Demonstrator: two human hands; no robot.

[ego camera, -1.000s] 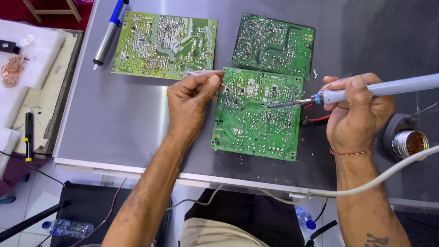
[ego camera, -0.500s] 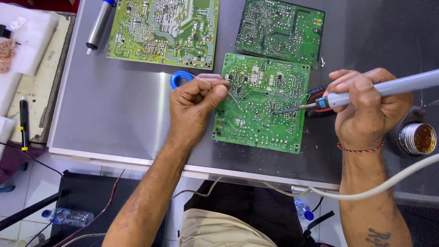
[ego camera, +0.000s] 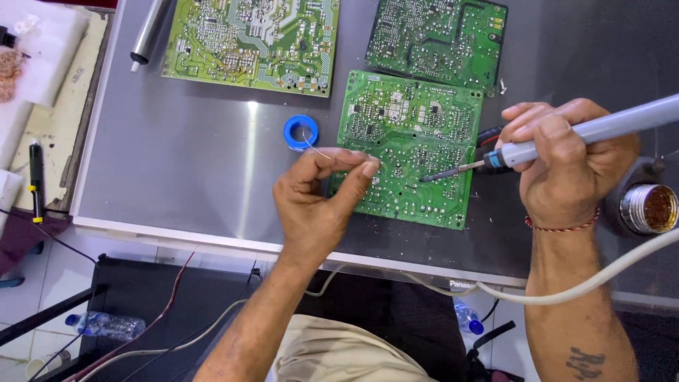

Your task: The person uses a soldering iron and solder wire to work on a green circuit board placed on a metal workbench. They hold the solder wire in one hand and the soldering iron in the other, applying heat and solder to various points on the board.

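My right hand (ego camera: 566, 166) grips a grey-and-blue soldering iron (ego camera: 559, 138), its tip resting over the lower middle of a green circuit board (ego camera: 414, 120) that lies solder side up on the grey metal table (ego camera: 191, 170). My left hand (ego camera: 322, 201) pinches a thin solder wire (ego camera: 316, 150) between thumb and fingers at the board's left edge. The wire runs back to a small blue spool (ego camera: 300, 132) just left of the board.
Two more circuit boards lie behind: a yellow-green one (ego camera: 251, 42) at the back left and a dark green one (ego camera: 438, 39) at the back right. A grey cylindrical tool (ego camera: 150, 32) lies at the far left. A round tin of brass wool (ego camera: 651, 209) stands right. A white cable (ego camera: 601, 279) crosses below.
My left hand has drawn back toward me and slightly down, pulling solder wire off the spool, which now shows fully. The iron tip stays over the board. The view has shifted.
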